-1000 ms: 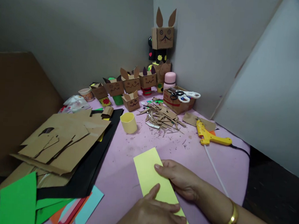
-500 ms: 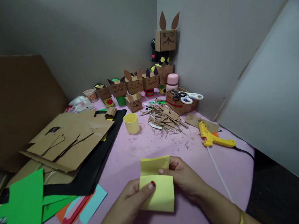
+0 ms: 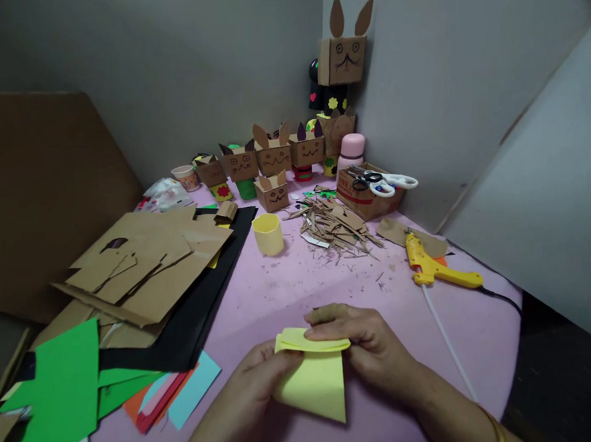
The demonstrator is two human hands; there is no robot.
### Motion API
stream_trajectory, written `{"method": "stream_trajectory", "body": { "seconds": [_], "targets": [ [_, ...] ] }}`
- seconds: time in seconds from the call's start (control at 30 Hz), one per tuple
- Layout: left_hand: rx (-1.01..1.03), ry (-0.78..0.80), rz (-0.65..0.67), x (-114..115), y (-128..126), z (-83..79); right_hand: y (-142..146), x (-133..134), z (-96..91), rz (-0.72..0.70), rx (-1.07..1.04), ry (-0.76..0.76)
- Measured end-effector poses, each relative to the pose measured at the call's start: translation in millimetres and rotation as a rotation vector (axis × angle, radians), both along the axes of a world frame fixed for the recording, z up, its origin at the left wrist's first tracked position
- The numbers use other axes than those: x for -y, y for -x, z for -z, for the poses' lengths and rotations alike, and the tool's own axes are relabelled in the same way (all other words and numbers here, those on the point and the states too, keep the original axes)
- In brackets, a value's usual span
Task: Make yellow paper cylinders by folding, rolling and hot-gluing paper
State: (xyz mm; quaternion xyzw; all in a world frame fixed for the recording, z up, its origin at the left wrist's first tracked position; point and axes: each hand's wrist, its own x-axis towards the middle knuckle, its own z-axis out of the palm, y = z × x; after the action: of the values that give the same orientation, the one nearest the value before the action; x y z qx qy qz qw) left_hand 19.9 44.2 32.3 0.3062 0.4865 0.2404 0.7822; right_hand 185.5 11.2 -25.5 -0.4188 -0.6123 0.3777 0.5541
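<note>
A piece of yellow paper (image 3: 313, 385) is held above the front of the pink table, its top part folded over towards me. My left hand (image 3: 260, 379) grips its left side, thumb on the front just under the fold. My right hand (image 3: 373, 342) pinches the folded flap at the top right, fingers lying along the fold. A short yellow paper tube (image 3: 268, 235) stands upright on the table beyond my hands. To the right lies a yellow hot glue gun (image 3: 437, 270) with a white glue stick in it.
Cardboard sheets (image 3: 137, 265), black sheets (image 3: 221, 290) and green paper (image 3: 65, 380) lie at the left. Cardboard scraps (image 3: 332, 224) are heaped mid-table. A box (image 3: 367, 192) with scissors (image 3: 385, 183), a pink flask (image 3: 351, 151) and several cardboard animal figures (image 3: 274, 158) stand behind.
The yellow paper's upper part, raised before, is now folded down over the front. My right hand has moved onto the fold. The camera view has shifted slightly.
</note>
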Motion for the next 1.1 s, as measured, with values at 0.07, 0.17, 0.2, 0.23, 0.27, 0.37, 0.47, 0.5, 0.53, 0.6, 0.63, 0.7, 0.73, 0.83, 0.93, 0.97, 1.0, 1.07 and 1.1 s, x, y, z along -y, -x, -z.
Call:
{"method": "stream_trajectory", "body": {
  "seconds": [0.07, 0.17, 0.2, 0.23, 0.27, 0.37, 0.47, 0.5, 0.53, 0.6, 0.63, 0.7, 0.73, 0.83, 0.93, 0.97, 1.0, 1.07, 1.1],
  "targets": [
    [0.002, -0.004, 0.013, 0.8, -0.3, -1.5, -0.1, 0.3, 1.9, 0.004, 0.026, -0.001],
    [-0.006, -0.002, 0.024, 1.7, -0.5, -2.2, 0.8, 0.9, 2.9, 0.010, 0.047, 0.001],
    [-0.008, 0.001, 0.026, 1.8, -0.4, -1.9, 1.2, 1.1, 3.0, 0.010, 0.053, -0.005],
    [-0.011, 0.003, 0.030, 1.7, 0.0, -1.3, 1.4, 1.2, 3.1, 0.010, 0.057, -0.014],
    [-0.009, 0.005, 0.036, 1.5, 0.6, -0.3, 1.6, 1.2, 3.3, 0.010, 0.064, -0.026],
    [-0.002, 0.010, 0.049, 0.6, 4.3, 4.6, 1.4, 0.8, 3.6, 0.021, 0.107, -0.071],
    [0.014, 0.021, 0.060, 1.1, 8.6, 10.0, 0.4, 0.2, 3.6, 0.039, 0.148, -0.094],
    [0.042, 0.019, 0.058, 1.6, 9.2, 11.3, 0.1, 0.1, 3.7, 0.041, 0.152, -0.094],
    [0.088, 0.017, 0.055, 2.2, 9.3, 12.3, -0.1, 0.0, 3.7, 0.040, 0.152, -0.093],
    [0.192, 0.035, 0.048, 2.8, 7.7, 13.4, -0.3, 0.0, 3.8, 0.035, 0.155, -0.087],
    [0.223, 0.052, 0.043, 2.6, 6.5, 13.8, -0.2, 0.0, 3.7, 0.032, 0.160, -0.084],
    [0.201, 0.070, 0.043, 1.3, 4.2, 14.8, 0.5, 0.0, 2.8, 0.034, 0.174, -0.079],
    [0.148, 0.053, 0.044, 0.3, 3.6, 15.4, 1.0, -0.2, 2.0, 0.034, 0.176, -0.080],
    [-0.057, -0.096, 0.026, -2.2, 4.3, 16.3, 2.2, -1.2, -2.3, 0.045, 0.146, -0.056],
    [-0.277, -0.284, -0.042, -3.1, 6.3, 14.0, 0.2, -2.7, -6.6, 0.196, 0.005, 0.088],
    [-0.339, -0.331, -0.070, -3.1, 6.8, 12.6, -1.3, -3.1, -7.5, 0.273, -0.061, 0.152],
    [-0.396, -0.374, -0.093, -3.1, 7.2, 11.2, -2.9, -3.4, -8.1, 0.328, -0.122, 0.214],
    [-0.466, -0.434, -0.112, -2.6, 8.2, 9.2, -5.3, -3.7, -8.7, 0.324, -0.203, 0.331],
    [-0.483, -0.455, -0.112, -2.3, 8.9, 8.8, -5.7, -3.6, -8.8, 0.269, -0.221, 0.383]
  ]
}}
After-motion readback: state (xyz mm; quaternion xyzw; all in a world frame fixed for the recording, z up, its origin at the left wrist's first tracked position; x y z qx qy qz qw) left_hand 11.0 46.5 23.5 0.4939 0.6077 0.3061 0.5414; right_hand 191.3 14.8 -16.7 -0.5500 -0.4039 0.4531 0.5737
